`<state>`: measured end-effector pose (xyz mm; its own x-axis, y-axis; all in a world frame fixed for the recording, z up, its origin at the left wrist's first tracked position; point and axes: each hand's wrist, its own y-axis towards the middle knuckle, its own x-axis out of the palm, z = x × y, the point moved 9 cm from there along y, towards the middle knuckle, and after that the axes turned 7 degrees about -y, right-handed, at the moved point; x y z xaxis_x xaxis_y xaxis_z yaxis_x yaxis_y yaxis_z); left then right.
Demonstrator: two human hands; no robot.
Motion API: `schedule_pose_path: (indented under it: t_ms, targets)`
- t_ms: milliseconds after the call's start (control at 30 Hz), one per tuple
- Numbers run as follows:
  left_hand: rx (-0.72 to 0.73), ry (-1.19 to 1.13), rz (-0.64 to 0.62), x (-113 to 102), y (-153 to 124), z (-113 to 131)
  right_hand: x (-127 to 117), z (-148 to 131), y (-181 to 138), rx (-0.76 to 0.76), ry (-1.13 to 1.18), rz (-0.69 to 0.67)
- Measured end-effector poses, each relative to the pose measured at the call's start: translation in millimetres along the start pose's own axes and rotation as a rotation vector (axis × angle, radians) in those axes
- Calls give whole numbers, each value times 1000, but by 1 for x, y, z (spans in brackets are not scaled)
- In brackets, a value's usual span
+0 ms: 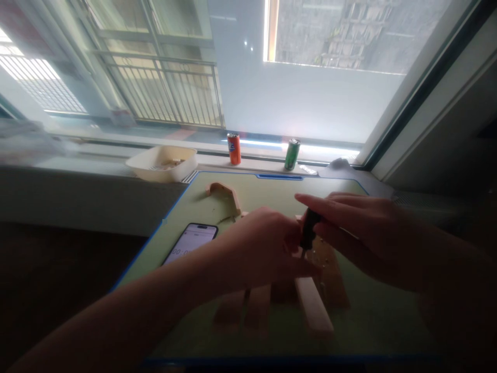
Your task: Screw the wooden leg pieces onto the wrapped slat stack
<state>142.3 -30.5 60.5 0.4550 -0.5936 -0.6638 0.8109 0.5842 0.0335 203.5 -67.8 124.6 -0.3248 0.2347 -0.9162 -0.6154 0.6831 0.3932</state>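
My left hand [264,248] is curled over a wooden slatted assembly [310,300] lying on the green mat [365,316], its fingers pinched near a dark screwdriver handle [309,228]. My right hand [357,233] grips that handle from the right, index finger stretched out over it. The tool stands roughly upright on the wood. Pale wooden slats stick out toward me below both hands. What the left fingers pinch is hidden.
A curved wooden piece [225,194] lies at the mat's far side. A phone [190,242] showing a timer lies on the left. A white basket [163,163], an orange can [233,148] and a green can [292,154] stand on the window sill.
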Motion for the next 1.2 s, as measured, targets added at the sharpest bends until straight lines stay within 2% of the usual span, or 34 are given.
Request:
schedule_pose_path:
  t_ms: [133,300,400,467,533,667,833,933,1100,1200]
  targets:
    - [35,-78,101,-7,2,8,-7,-3,-3,1,-17,2]
    - [64,-134,-42,4,2,16,-13,-1,-1,73,-174,36]
    - [-12,-254,87,-3,-1,8,-12,3,0,102,-224,33]
    - [-26,-246,178,-9,-3,6,-9,8,0,120,-251,8]
    - [-4,-196,213,-13,-4,7,-6,12,-2,149,-254,-19]
    - [2,-262,129,-12,2,5,-11,19,-6,219,-149,41]
    - [24,-330,101,-10,6,-1,-12,14,-2,38,71,47]
    - [7,-360,105,-10,5,-2,-10,22,1,28,145,12]
    - [-1,-309,64,-13,0,11,-4,26,0,51,152,-93]
    - [4,-244,37,-13,-2,18,-6,18,2,24,24,-27]
